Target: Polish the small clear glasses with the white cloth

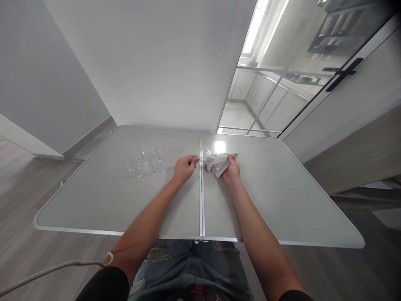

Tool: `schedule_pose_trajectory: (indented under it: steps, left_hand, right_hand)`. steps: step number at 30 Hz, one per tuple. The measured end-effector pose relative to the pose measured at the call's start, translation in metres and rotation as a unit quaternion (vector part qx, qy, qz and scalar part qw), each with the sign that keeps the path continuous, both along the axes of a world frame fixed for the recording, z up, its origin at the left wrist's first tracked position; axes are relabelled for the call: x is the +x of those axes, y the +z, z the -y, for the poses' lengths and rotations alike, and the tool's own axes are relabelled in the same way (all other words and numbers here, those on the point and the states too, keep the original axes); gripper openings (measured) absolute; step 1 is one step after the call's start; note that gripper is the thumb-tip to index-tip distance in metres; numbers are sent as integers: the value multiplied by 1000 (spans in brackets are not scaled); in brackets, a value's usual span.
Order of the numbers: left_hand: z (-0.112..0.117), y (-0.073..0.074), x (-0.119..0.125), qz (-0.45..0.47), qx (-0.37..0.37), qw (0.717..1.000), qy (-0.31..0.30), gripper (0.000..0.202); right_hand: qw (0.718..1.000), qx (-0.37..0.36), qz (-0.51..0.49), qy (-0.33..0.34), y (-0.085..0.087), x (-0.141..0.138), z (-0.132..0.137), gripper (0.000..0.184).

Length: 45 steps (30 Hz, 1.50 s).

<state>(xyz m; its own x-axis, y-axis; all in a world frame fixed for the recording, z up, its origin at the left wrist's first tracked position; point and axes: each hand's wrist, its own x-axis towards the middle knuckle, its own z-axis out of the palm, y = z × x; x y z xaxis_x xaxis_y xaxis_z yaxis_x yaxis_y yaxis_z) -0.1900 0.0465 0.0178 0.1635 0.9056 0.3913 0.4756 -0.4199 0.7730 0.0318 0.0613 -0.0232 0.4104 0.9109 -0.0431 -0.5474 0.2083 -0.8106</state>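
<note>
Just left of the table's middle seam, my left hand (185, 168) pinches the narrow end of a small clear glass (205, 153), which lies sideways in the air with its bowl to the right. My right hand (232, 169) grips a whitish cloth (217, 164), bunched up against the glass's bowl. Part of the bowl is hidden by the cloth. To the left of my left hand, several clear stemmed glasses (144, 159) stand grouped on the table; their outlines are faint.
The pale folding table (250, 200) has a metal rim and a metal seam (201, 200) down its middle. A white wall (150, 67) rises behind it. At the right is a glazed door with a black handle (344, 74). A white cable (62, 265) runs by my left arm.
</note>
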Motion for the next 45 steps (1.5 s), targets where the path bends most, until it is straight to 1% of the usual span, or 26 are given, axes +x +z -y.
schedule_pose_trajectory:
  steps: [2,4,7,10,12,14,18,20,21,22,23,25,27,29,31,32,34,35,36,37,39,41,42,43,44,45]
  left_hand:
    - [5,2,5,45,-25,998,-30,40]
    - [10,2,11,74,-53,994,-63,42]
    - [14,-2,21,105,-86,985,-110,46]
    - [13,-8,27,165,-140,969,-118,50]
    - [11,-9,28,237,-195,945,-116,52]
    - [10,-9,27,293,-262,908,-148,53]
    - [12,-5,28,336,-378,825,-252,56]
    - [14,-6,31,349,-392,809,-265,57]
    - [14,-7,32,349,-390,811,-263,57]
    - [14,-9,34,340,-382,821,-254,58]
    - [14,-11,35,323,-365,840,-239,58]
    - [15,-15,37,258,-299,898,-195,59]
    - [16,-16,38,164,-208,952,-151,57]
    - [20,-16,38,61,-122,983,-123,48]
    - [24,-14,40,-19,-68,993,-98,33]
    - [25,-14,41,-44,-60,993,-87,27]
    - [26,-14,44,-46,-83,991,-95,26]
    - [27,-14,45,-19,-115,986,-123,30]
    - [27,-14,45,22,-158,974,-162,36]
    - [26,-13,44,76,-208,953,-208,41]
    - [26,-9,40,189,-314,884,-289,46]
    - [25,-3,34,266,-402,810,-334,44]
    - [24,0,31,284,-433,782,-346,43]
    - [24,3,28,292,-456,763,-353,41]
    - [23,5,27,290,-469,755,-355,40]
    - [22,5,26,282,-470,759,-351,41]
  right_hand:
    - [998,-27,-54,28,-2,-7,0,28]
    - [994,-19,-81,74,2,-15,3,28]
    - [985,24,-83,148,12,-25,13,19]
    - [975,74,-83,195,21,-30,22,20]
    - [970,87,-90,207,22,-32,24,21]
    - [967,77,-95,225,21,-33,25,20]
    - [961,62,-108,249,16,-34,26,24]
    - [957,58,-115,261,14,-35,29,30]
    - [955,54,-115,269,14,-36,31,34]
    - [953,50,-112,277,14,-37,32,37]
    - [951,45,-108,286,15,-38,34,40]
    - [949,40,-102,296,16,-40,34,45]
    - [951,44,-103,287,19,-42,33,44]
    - [960,55,-108,252,21,-43,31,40]
    - [970,60,-108,210,22,-43,28,35]
    - [973,60,-107,196,22,-42,27,33]
    - [975,56,-106,186,22,-40,26,33]
    - [974,48,-105,196,21,-39,26,34]
    - [971,38,-104,214,20,-37,26,36]
    - [967,27,-105,230,19,-36,26,38]
    - [961,16,-111,251,17,-34,27,40]
    - [962,26,-126,242,16,-33,28,38]
    - [963,35,-132,233,16,-33,28,36]
    - [963,42,-135,229,16,-33,28,35]
    - [964,46,-134,227,16,-33,28,35]
    - [965,48,-130,224,16,-34,28,34]
